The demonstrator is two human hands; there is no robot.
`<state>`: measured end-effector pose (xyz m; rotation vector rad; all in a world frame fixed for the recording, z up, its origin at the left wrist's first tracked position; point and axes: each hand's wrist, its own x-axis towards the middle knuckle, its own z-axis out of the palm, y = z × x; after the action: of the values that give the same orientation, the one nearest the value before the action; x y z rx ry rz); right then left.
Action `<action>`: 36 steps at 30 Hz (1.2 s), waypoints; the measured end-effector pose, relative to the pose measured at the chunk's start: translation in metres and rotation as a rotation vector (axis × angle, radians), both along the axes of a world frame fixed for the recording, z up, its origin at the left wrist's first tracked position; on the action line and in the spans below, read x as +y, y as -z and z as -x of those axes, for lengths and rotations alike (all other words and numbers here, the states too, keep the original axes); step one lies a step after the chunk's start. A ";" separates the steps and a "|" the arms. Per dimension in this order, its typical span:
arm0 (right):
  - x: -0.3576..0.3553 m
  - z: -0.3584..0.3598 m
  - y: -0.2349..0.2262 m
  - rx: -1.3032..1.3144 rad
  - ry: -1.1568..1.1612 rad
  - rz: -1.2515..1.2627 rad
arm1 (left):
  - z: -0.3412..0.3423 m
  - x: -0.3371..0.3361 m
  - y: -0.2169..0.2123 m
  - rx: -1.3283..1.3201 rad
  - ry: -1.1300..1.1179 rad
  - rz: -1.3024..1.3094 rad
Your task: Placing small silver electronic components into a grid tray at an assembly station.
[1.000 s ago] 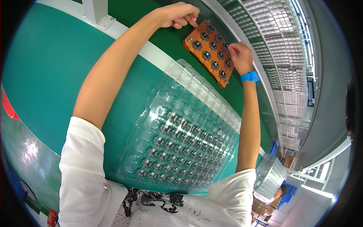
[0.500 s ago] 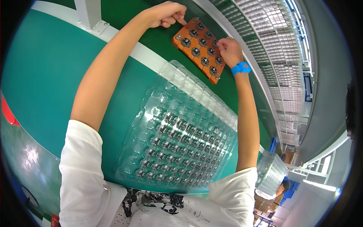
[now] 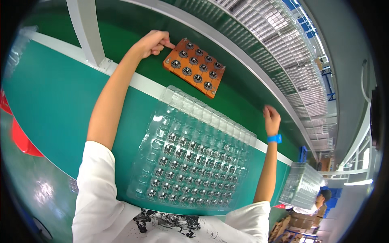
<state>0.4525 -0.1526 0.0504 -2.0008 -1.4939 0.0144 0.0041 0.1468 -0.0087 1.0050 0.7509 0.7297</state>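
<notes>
An orange fixture plate lies on the dark green surface beyond the bench's pale edge. Rows of several small dark metal parts sit in it. My left hand is at the plate's upper left corner, its index finger stretched out against the edge and the other fingers curled. Away from the plate on the right is my right hand, above the green surface with a blue wristband. Its fingers are smeared by motion, and anything between them cannot be made out. Nearer me, a clear plastic tray holds many small dark parts; some pockets are bare.
A grey post rises at the left. Beyond the green strip runs a pale rail, with a ribbed, reflective structure past it. Stacked clear trays stand at the right, near another person. Red stools are at the left.
My right hand has drawn back from the plate, toward me and to the right. The left hand stays at the plate's corner. The whole view has shifted.
</notes>
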 end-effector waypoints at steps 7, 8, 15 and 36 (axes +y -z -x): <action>-0.107 -0.024 0.063 0.454 0.296 -0.363 | -0.013 -0.020 0.016 0.281 -0.605 -0.679; -0.109 -0.027 0.062 0.455 0.286 -0.363 | -0.013 -0.023 0.016 0.214 -0.704 -0.799; -0.099 -0.010 0.042 0.375 0.243 -0.254 | -0.010 -0.100 0.023 0.311 -0.762 -0.728; -0.097 -0.007 0.052 0.269 0.241 -0.266 | -0.028 -0.123 0.007 0.353 -0.017 -0.580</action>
<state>0.4593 -0.2497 -0.0018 -1.8647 -1.0248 -0.0148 0.0319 0.0240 -0.0158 1.6863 0.8715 0.8152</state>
